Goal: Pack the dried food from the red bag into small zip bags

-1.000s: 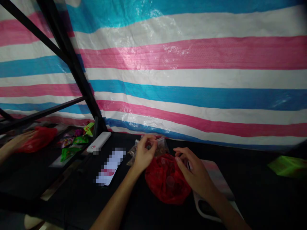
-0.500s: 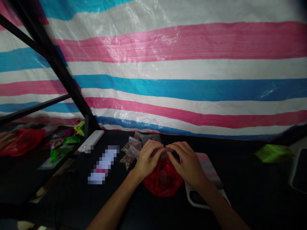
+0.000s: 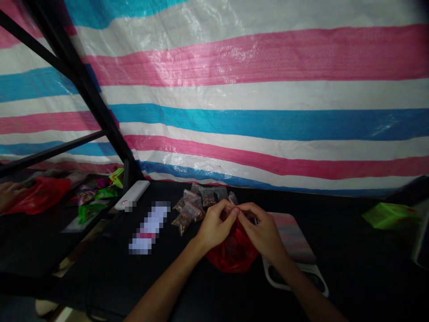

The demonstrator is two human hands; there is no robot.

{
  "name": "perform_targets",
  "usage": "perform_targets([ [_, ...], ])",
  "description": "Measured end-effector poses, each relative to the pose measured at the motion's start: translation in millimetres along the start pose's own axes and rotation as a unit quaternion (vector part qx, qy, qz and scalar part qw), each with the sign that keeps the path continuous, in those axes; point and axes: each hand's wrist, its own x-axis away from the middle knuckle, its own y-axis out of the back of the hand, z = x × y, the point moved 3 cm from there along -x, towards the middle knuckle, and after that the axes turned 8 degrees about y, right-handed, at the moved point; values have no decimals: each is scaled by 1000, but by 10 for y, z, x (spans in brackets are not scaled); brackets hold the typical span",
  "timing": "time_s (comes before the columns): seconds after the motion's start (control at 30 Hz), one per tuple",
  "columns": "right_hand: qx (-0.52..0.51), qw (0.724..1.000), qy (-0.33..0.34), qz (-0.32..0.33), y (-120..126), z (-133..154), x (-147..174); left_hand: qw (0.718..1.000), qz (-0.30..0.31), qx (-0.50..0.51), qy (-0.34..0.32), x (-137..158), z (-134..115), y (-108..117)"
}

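Note:
My left hand (image 3: 218, 226) and my right hand (image 3: 258, 224) meet with thumbs and forefingers pinched together. Between them is what looks like the top edge of a small clear zip bag, mostly hidden by the fingers. Right below sits a red plastic bag (image 3: 233, 257), gathered open on the black table, with small contents I cannot make out. Several small zip bags (image 3: 191, 211) filled with brownish bits lie beyond my left hand. Close by my right forearm is a white kitchen scale (image 3: 295, 239) with a pinkish, shiny top, partly covered by the arm.
Left on the table are a blurred-out phone-like item (image 3: 149, 228) and a long white object (image 3: 132, 195). A green box (image 3: 389, 215) stands at right. Beyond the black metal frame (image 3: 92, 103), another person's hand (image 3: 10, 195) is at a red bag (image 3: 43, 194) near green packets (image 3: 90, 212). Striped sheeting (image 3: 268, 94) hangs behind.
My fingertips have drawn closer together and now touch over the red bag. The view has shifted slightly, and more of the filled zip bags shows behind my hands.

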Motion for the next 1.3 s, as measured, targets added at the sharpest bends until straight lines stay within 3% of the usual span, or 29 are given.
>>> perform_targets([
  [0.4, 46, 998, 40, 16, -2, -103, 10, 998, 61, -13, -28, -50, 59, 34],
  [0.6, 12, 999, 15, 33, -15, -92, 10, 997, 73, -6, -30, -85, 117, 63],
  [0.73, 20, 999, 6, -28, 57, -48, -10, 998, 46, -16, -27, -77, 78, 68],
  [0.9, 93, 991, 54, -79, 139, 38, -31, 999, 12, 6, -30, -56, -35, 71],
  [1.0, 104, 990, 59, -69, 140, 12, -33, 996, 15, 80, -22, -67, -84, 99],
  [1.1, 43, 999, -3, -10, 105, -97, -41, 994, 33, 104, -22, -86, -104, 127],
  [1.2, -65, 995, -74, 24, 74, -187, -55, 997, 41, 60, -18, -94, -102, 174],
  [1.3, -107, 991, -76, 1, 75, -210, -78, 993, 40, -100, -39, -86, -116, 270],
])
